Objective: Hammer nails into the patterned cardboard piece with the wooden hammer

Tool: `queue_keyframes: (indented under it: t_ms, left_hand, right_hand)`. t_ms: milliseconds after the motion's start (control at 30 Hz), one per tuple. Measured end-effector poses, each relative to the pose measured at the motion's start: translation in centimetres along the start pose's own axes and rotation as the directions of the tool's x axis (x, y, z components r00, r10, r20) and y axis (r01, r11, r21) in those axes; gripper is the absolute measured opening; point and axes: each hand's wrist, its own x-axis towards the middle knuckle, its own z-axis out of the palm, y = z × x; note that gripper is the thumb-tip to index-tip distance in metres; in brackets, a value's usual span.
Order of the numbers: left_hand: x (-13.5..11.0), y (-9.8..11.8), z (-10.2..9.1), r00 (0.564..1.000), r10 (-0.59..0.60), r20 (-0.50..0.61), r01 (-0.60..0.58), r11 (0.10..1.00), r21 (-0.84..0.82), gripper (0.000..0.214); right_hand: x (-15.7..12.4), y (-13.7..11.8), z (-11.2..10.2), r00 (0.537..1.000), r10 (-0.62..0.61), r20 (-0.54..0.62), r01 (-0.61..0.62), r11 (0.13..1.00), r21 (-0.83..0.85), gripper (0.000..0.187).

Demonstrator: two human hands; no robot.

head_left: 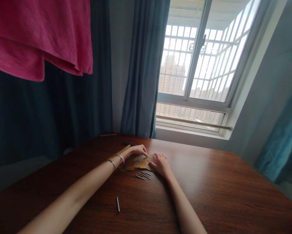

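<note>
A yellowish-brown piece with dark spots or small holes (149,159) lies on the table; its exact kind is unclear. My right hand (162,164) grips its right end, thumb at the near edge and fingers over the far side. Above its middle, my left hand (139,150) is closed with fingertips pointing down at the surface; whatever it pinches is too small to make out. Several metal nails (144,175) lie in a loose pile just in front of the piece. One more nail-like metal pin (118,204) lies apart, closer to me.
A hammer with a wooden handle (123,149) and dark head (129,143) lies behind my left forearm. The brown wooden table (209,188) reaches toward a barred window (194,65). Blue curtains (142,71) hang behind, and a pink cloth (62,35) hangs upper left.
</note>
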Motion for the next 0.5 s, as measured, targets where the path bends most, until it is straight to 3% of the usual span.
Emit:
queue_keyframes:
  t_ms: [133, 267, 367, 500]
  left_hand:
    - [0.2, -1.0, -0.3, 0.997, 0.013, 0.07, -0.01, 0.999, -0.042, 0.044]
    - [0.4, -0.6, -0.5, 0.998, -0.002, 0.058, 0.005, 0.998, -0.055, 0.045]
    - [0.5, 0.9, -0.9, 0.998, 0.012, 0.055, -0.008, 0.997, -0.077, 0.045]
    - [0.6, 4.5, -1.2, 0.994, 0.101, 0.043, -0.096, 0.989, -0.113, 0.042]
  right_hand:
    - [-0.1, -0.3, -0.2, 1.0, 0.005, 0.001, -0.005, 1.0, -0.019, 0.059]
    - [-0.1, -0.6, -0.9, 1.0, 0.009, -0.024, -0.01, 0.999, -0.042, 0.06]
    - [0.4, -0.5, -2.4, 0.999, 0.024, -0.04, -0.026, 0.998, -0.058, 0.062]
    - [1.1, 0.5, -6.1, 0.995, 0.092, -0.035, -0.094, 0.995, -0.044, 0.047]
